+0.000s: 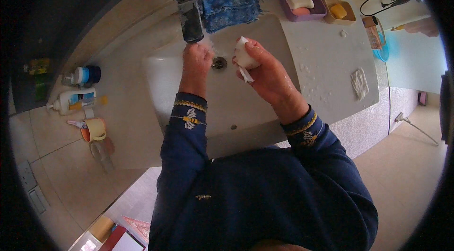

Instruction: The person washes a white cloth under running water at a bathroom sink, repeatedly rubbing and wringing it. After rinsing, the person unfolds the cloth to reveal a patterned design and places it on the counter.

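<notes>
Under the spout of the black faucet (188, 14), my left hand (197, 59) is closed, its fingers curled in the water. Whatever lies inside those fingers, if anything, is hidden. My right hand (272, 73) is closed round a wadded white cloth (246, 57), possibly a wipe, and a loose end hangs below the fingers. That hand is over the white sink basin (255, 104), to the right of the metal drain (219, 64). Both hands look wet.
A folded blue towel (231, 9) lies behind the basin. Open purple (302, 13) and yellow (341, 18) soap boxes stand at the back right. A crumpled white cloth (360, 83) lies on the right counter. Bottles (75, 100) and a cream cup (97, 129) line the left side.
</notes>
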Motion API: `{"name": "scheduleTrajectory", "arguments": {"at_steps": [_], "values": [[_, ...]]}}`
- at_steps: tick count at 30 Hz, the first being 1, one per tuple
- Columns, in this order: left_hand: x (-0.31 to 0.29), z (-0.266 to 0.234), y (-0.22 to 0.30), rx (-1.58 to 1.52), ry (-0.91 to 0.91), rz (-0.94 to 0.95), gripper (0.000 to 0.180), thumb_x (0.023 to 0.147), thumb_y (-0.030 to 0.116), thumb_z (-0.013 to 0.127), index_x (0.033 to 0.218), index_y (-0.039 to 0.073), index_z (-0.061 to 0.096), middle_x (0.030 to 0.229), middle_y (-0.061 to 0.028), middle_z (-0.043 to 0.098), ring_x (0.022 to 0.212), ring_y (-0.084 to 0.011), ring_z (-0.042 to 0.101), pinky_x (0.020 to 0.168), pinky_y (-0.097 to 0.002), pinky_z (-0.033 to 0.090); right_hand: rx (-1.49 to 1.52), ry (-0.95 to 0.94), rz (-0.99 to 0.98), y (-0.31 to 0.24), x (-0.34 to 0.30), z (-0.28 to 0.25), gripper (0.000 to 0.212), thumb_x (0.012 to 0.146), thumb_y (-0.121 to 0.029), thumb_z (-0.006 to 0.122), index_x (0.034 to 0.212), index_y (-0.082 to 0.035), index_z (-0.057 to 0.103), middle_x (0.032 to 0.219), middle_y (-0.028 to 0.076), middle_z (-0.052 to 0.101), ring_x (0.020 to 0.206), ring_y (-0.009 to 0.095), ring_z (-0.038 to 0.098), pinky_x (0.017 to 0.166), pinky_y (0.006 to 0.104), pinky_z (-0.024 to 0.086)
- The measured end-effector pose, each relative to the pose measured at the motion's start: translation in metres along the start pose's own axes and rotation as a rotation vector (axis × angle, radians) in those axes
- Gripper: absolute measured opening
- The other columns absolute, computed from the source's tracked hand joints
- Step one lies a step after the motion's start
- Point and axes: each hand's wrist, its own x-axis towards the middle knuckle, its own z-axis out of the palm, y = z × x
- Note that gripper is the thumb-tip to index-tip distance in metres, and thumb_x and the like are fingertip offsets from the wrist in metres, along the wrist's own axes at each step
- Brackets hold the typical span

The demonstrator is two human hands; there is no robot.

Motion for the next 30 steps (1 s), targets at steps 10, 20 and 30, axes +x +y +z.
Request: {"name": "scheduleTrajectory", "arguments": {"at_steps": [10, 20, 30], "values": [[0.023, 0.017, 0.004, -0.392, 0.048, -0.11, 0.034, 0.085, 0.035, 0.057, 0.109, 0.011, 0.053, 0.071, 0.0005, 0.055, 0.061, -0.011, 0.051, 0.061, -0.024, 0.041, -0.012, -0.015, 0.014, 0.001, 0.001, 0.0, 0.035, 0.086, -0.034, 0.055, 0.112, -0.011, 0.05, 0.094, 0.003, 0.055, 0.087, 0.015, 0.054, 0.069, 0.0265, 0.044], [0.007, -0.043, -0.022, 0.327, 0.191, -0.322, 0.029, 0.079, 0.027, 0.062, 0.103, 0.009, 0.06, 0.075, -0.0019, 0.057, 0.071, -0.0158, 0.054, 0.071, -0.0285, 0.045, 0.021, -0.005, -0.005, -0.003, 0.004, -0.009, 0.033, 0.087, -0.032, 0.054, 0.111, -0.011, 0.05, 0.093, 0.003, 0.054, 0.085, 0.014, 0.054, 0.067, 0.0253, 0.043], [0.007, 0.018, -0.014, 0.754, -0.208, -0.265, 0.02, 0.08, 0.029, 0.062, 0.086, 0.01, 0.061, 0.073, -0.0075, 0.06, 0.073, -0.0278, 0.058, 0.068, -0.0353, 0.046, 0.0, 0.001, 0.002, -0.006, 0.0, -0.007, 0.032, 0.087, -0.032, 0.053, 0.111, -0.011, 0.05, 0.094, 0.002, 0.055, 0.087, 0.014, 0.054, 0.067, 0.0265, 0.045]]}}
